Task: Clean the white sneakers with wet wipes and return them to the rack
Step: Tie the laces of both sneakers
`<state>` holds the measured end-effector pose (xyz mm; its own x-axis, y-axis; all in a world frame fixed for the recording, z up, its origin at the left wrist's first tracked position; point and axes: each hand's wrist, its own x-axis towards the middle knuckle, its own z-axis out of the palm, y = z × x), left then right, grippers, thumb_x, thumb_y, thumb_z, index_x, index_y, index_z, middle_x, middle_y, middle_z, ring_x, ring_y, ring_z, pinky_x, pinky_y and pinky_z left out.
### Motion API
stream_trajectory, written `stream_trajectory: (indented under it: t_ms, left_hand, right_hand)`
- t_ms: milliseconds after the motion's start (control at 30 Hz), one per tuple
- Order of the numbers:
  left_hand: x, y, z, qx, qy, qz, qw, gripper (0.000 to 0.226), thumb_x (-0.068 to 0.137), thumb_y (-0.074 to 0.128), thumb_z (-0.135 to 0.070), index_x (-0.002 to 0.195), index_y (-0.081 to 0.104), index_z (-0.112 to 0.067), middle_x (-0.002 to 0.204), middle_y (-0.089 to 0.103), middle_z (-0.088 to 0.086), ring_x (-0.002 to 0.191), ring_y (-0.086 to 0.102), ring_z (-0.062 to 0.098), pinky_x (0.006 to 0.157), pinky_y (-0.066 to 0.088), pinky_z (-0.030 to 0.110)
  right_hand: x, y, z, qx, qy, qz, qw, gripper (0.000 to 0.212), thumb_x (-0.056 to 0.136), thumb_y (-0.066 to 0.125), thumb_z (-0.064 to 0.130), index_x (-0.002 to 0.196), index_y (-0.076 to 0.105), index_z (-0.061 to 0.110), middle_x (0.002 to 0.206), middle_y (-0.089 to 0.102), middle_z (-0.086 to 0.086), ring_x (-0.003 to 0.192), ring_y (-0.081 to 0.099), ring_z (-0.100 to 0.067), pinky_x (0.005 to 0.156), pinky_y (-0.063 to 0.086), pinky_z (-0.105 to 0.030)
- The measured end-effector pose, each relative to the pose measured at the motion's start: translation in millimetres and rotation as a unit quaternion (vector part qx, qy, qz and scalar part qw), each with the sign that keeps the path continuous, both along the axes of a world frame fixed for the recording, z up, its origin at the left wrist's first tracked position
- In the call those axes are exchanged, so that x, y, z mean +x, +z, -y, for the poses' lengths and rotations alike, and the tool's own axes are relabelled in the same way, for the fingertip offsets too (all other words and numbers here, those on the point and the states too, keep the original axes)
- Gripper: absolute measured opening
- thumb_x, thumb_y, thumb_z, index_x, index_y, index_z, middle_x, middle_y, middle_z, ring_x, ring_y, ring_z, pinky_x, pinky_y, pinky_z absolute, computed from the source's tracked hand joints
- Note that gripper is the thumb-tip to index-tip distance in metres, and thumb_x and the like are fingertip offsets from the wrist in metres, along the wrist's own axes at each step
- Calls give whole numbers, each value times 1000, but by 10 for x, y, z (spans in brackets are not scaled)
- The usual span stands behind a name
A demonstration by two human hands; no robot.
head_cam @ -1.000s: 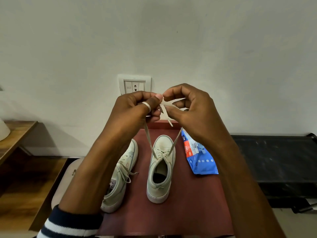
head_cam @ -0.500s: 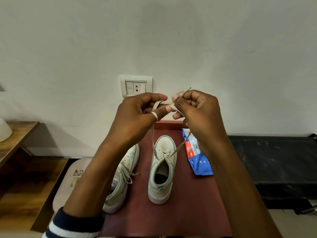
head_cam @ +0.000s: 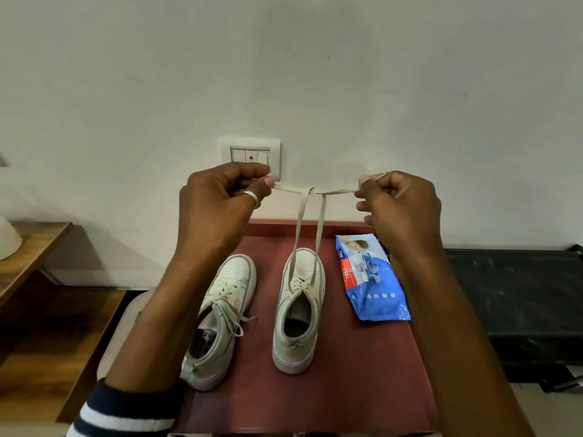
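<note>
Two white sneakers stand on a red table top (head_cam: 362,373), toes toward the wall. The right sneaker (head_cam: 299,310) has its laces (head_cam: 310,216) pulled up and crossed in a single knot high above the shoe. My left hand (head_cam: 220,203) pinches one lace end, my right hand (head_cam: 400,209) pinches the other, and the two ends stretch flat between them. The left sneaker (head_cam: 220,316) leans to the left, its laces tied. A blue pack of wet wipes (head_cam: 372,279) lies to the right of the right sneaker.
A white wall with a switch and socket plate (head_cam: 250,156) rises behind the table. A wooden shelf unit (head_cam: 34,247) stands at the left with a white object on it. A black surface (head_cam: 511,294) runs along the right. A pale cushion (head_cam: 126,326) sits beside the table's left edge.
My hands, close together before, have moved apart sideways, pulling the lace ends out straight so the crossed knot shows between them.
</note>
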<state>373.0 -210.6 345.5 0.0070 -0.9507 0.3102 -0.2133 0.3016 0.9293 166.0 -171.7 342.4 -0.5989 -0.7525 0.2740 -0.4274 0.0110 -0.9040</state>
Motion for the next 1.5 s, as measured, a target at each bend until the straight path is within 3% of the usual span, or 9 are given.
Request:
stream_trajectory:
  t_ms: [333, 500, 667, 833, 1000, 1100, 1200, 1367, 1500]
  left_hand:
    - [375, -264, 144, 25, 95, 183, 978, 13, 90, 71, -20, 100, 78, -26, 85, 76, -5, 84, 73, 17, 90, 59, 43]
    - [628, -347, 175, 51, 144, 192, 969, 14, 92, 66, -19, 91, 74, -30, 83, 74, -9, 84, 73, 18, 91, 57, 45]
    - [452, -437, 73, 138, 107, -128, 976, 22, 105, 46, -14, 107, 65, -26, 102, 68, -3, 108, 70, 20, 96, 55, 38]
    - [316, -359, 24, 212, 11, -456, 864, 24, 106, 38, -2, 112, 60, -10, 85, 55, 3, 66, 65, 10, 69, 60, 26]
    - [396, -577, -13, 108, -39, -8, 993, 24, 104, 51, -14, 105, 72, -24, 90, 67, -12, 72, 59, 3, 68, 48, 20]
    - [375, -666, -76, -20, -103, 262, 959, 18, 95, 62, -45, 102, 75, -36, 95, 69, -25, 92, 61, -3, 76, 45, 17]
    - [318, -706, -114, -45, -164, 451, 876, 56, 80, 48, -82, 110, 74, -42, 96, 69, -25, 96, 49, 5, 74, 47, 28]
    - [387, -834, -32, -18, -216, 458, 862, 21, 88, 70, -51, 93, 81, -33, 78, 68, -17, 80, 57, 5, 69, 47, 29]
    - [471, -864, 37, 21, -198, 386, 901, 17, 90, 73, -40, 75, 75, -34, 64, 65, -25, 67, 62, -1, 61, 46, 19]
  right_hand:
    - [-448, -120, -122, 99, -83, -39, 991, 21, 88, 65, 35, 70, 65, 24, 78, 71, 9, 76, 70, -19, 82, 57, -47]
    - [-491, -149, -185, 96, -87, 102, 986, 17, 93, 61, 23, 80, 66, 13, 70, 73, 1, 65, 68, -13, 63, 57, -32]
    - [-323, -184, -108, 24, 23, 428, 903, 13, 103, 46, 18, 96, 55, 14, 98, 76, -9, 91, 72, -18, 75, 54, -29]
    - [-226, -218, -84, -78, 95, 574, 810, 18, 105, 40, 19, 91, 51, 14, 75, 71, -2, 71, 72, -17, 72, 56, -35]
    - [-180, -242, -89, -30, 98, 390, 915, 16, 102, 45, 18, 97, 58, 12, 65, 45, 2, 47, 36, -7, 44, 33, -19]
    - [-170, -253, -112, 73, 128, 75, 986, 22, 94, 60, 40, 88, 70, 22, 74, 66, 10, 64, 59, -6, 58, 45, -22]
    - [-180, -279, -136, 209, 180, -191, 942, 35, 77, 64, 67, 78, 73, 33, 77, 70, 18, 77, 63, 0, 69, 48, -26]
    - [-169, -369, -186, 408, 338, -248, 811, 22, 75, 74, 55, 82, 78, 34, 70, 69, 22, 79, 64, 4, 63, 47, -11]
    - [-289, -343, -215, 345, 350, -177, 853, 12, 81, 75, 39, 77, 79, 29, 56, 63, 16, 57, 53, 0, 54, 39, -12]
